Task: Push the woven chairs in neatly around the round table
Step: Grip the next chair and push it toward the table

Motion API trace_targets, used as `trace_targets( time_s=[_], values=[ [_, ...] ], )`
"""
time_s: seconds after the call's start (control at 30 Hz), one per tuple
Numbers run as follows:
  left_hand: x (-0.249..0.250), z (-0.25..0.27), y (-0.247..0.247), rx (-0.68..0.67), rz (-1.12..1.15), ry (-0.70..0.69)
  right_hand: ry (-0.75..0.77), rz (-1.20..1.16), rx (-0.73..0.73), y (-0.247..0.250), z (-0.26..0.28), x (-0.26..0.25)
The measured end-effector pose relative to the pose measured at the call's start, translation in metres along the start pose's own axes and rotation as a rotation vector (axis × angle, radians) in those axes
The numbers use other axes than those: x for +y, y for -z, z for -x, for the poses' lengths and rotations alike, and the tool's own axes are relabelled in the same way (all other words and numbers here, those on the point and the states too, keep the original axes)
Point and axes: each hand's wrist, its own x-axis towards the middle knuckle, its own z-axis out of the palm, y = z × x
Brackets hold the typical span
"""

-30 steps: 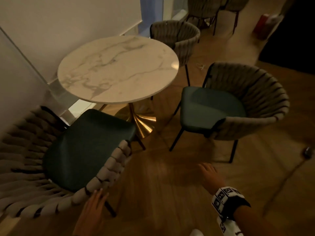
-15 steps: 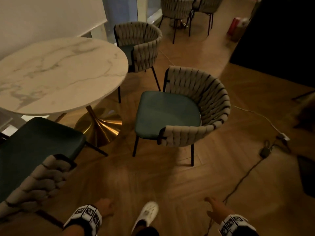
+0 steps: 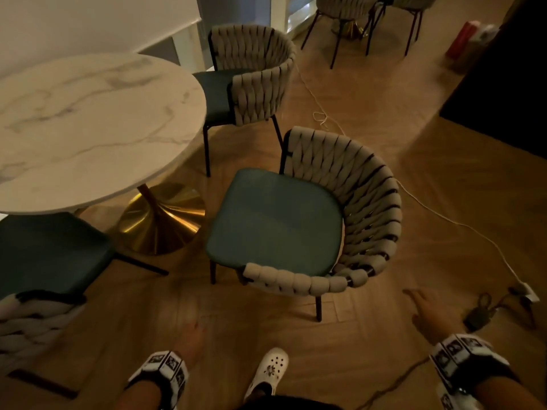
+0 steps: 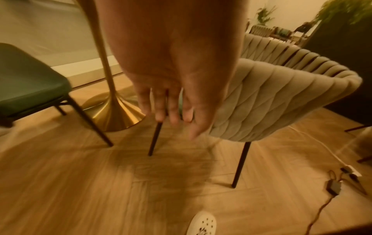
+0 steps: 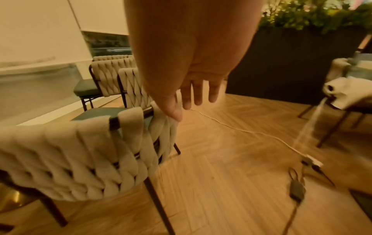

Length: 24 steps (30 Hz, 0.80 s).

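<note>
A round white marble table (image 3: 88, 128) on a gold pedestal (image 3: 161, 223) stands at the left. A woven beige chair with a teal seat (image 3: 275, 223) stands pulled out from it, in front of me. A second woven chair (image 3: 254, 75) sits at the table's far side, and a third (image 3: 35, 315) is at the lower left. My left hand (image 3: 189, 338) hangs open with straight fingers (image 4: 173, 114), short of the near chair's front arm. My right hand (image 3: 426, 306) is open too, just right of that chair's woven back (image 5: 84, 152), touching nothing.
A white cable (image 3: 444, 217) runs across the wooden floor to a plug and a dark adapter (image 3: 479, 315) at the right. My white shoe (image 3: 266, 371) stands below the chair. More chairs (image 3: 346, 7) stand at the back, and a dark planter (image 5: 292, 63) is at the right.
My view has swung from the lower-left chair to the pulled-out middle chair. Both hands have come forward toward that chair, the right one reaching further up beside its back.
</note>
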Motion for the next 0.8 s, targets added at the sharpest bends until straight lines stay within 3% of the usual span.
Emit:
trace_targets(
  time_s=[0.07,0.13,0.3,0.43,0.57,0.67,0.8],
  values=[
    [0.040,-0.011,0.030,0.220,0.013,-0.069,0.075,0.118,0.082,0.033,-0.033,0.007],
    [0.075,-0.021,0.046,0.329,0.030,-0.115,0.196,0.229,0.162,0.061,-0.067,0.011],
    [0.158,-0.044,0.057,0.319,-0.017,-0.308,0.503,0.561,0.187,0.103,-0.146,0.014],
    [0.242,-0.053,0.061,0.275,-0.021,-0.321,0.693,0.685,0.160,0.114,-0.197,0.016],
    [0.309,-0.074,0.055,0.143,-0.042,-0.245,0.717,0.834,0.077,0.114,-0.220,0.016],
    [0.323,-0.086,0.044,0.042,0.016,-0.155,0.673,0.806,0.013,0.100,-0.236,0.019],
    [0.320,-0.094,0.043,0.080,-0.038,-0.120,0.686,0.779,-0.072,0.077,-0.241,0.031]
  ],
)
